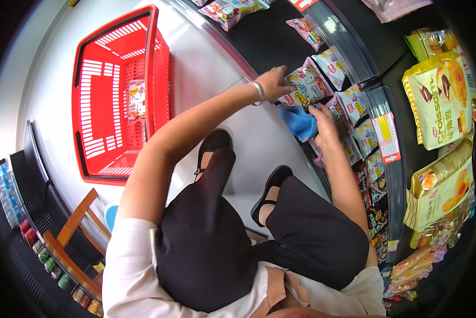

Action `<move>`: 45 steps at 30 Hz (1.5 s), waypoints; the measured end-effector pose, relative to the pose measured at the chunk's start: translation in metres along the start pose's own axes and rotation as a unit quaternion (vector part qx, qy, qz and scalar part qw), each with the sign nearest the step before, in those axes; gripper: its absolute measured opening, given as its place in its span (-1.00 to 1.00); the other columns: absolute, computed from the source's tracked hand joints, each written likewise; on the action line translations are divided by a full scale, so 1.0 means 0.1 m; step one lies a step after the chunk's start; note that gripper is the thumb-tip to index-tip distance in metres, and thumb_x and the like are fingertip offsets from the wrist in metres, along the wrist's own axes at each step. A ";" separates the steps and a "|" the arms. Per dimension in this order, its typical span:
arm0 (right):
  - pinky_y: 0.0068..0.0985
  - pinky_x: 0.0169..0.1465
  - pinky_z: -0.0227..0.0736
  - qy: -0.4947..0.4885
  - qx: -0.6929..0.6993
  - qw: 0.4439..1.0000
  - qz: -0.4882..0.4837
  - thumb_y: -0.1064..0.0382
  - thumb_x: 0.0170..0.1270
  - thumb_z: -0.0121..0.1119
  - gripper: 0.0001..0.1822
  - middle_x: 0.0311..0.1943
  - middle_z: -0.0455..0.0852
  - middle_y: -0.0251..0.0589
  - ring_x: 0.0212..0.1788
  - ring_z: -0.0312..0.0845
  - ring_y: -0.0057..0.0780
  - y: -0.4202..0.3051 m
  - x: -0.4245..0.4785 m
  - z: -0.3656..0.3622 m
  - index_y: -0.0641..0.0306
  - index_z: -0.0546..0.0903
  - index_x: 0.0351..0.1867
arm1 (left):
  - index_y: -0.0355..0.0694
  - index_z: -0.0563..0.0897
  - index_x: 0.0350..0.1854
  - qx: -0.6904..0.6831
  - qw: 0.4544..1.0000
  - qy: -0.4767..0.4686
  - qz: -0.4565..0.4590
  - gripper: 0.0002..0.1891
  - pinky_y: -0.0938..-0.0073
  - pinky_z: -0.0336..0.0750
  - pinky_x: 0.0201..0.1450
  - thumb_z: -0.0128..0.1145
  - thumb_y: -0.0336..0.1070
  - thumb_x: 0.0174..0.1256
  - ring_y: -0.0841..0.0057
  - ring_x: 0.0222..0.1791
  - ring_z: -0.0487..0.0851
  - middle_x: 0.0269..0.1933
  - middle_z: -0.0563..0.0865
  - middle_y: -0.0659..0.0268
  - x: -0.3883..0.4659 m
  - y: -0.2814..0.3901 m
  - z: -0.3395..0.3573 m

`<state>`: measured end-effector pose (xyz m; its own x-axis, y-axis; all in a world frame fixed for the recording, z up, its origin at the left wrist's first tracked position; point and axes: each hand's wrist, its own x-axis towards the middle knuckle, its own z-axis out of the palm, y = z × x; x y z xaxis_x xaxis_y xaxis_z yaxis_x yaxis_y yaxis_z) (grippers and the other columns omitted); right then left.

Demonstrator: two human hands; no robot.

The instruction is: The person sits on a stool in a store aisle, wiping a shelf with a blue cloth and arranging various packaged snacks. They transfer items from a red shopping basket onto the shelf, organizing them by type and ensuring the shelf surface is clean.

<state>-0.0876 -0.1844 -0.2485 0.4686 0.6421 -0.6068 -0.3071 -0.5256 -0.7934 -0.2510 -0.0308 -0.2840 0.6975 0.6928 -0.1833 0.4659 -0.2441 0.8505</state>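
My left hand, with a silver bracelet at the wrist, is at the left edge of a pink and white snack bag on the low black shelf. A finger or thumb overlaps the bag's printed front; whether the hand grips it cannot be told. Just below the bag, my right hand holds a bunched blue cloth over the shelf's front edge. More bags of the same kind lie beside and beneath my right hand, among them a white one. Part of the bags is hidden by the hand and cloth.
On the floor at left stands a red plastic shopping basket with a snack bag inside. A higher shelf edge overhangs the bags at right and carries croissant packs. A wooden chair is at lower left.
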 end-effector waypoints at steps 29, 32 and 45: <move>-0.23 0.23 0.45 -0.373 -0.129 0.815 -0.424 0.37 0.16 0.14 -0.47 0.02 0.65 0.22 0.11 0.62 0.01 -0.98 -1.64 2.47 0.43 0.43 0.21 | -0.33 0.24 0.45 -0.063 0.876 0.474 0.058 -0.33 0.48 0.62 -0.11 0.10 -0.65 0.26 0.49 -0.06 0.64 0.10 0.54 0.16 -2.89 0.33 -1.91; -0.14 0.14 0.51 -0.394 -0.132 0.787 -0.457 0.39 0.12 0.17 -0.49 -0.10 0.69 0.25 0.00 0.65 0.16 -0.96 -1.80 2.90 0.38 0.45 0.17 | -0.38 0.25 0.40 -0.135 0.830 0.539 0.045 -0.39 0.43 0.61 0.09 0.10 -0.63 0.29 0.38 0.14 0.62 0.21 0.52 0.12 -3.13 0.28 -2.02; -0.65 -0.19 0.49 -0.364 -0.085 0.923 -0.088 0.35 0.25 0.20 -0.59 -0.10 0.73 -0.25 -0.30 0.51 -0.67 -0.88 -1.27 2.83 0.29 0.56 0.16 | -0.33 0.35 0.34 -0.174 0.782 0.598 -0.015 -0.51 0.34 0.42 0.35 0.07 -0.57 0.35 0.35 0.33 0.44 0.34 0.44 0.08 -3.14 -0.13 -1.88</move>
<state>-0.3551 -0.0619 -0.1155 -0.2016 0.8985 -0.3899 -0.1150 -0.4170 -0.9016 -0.5786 -0.1175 -0.1453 -0.4169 0.8846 0.2092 0.1509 -0.1596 0.9756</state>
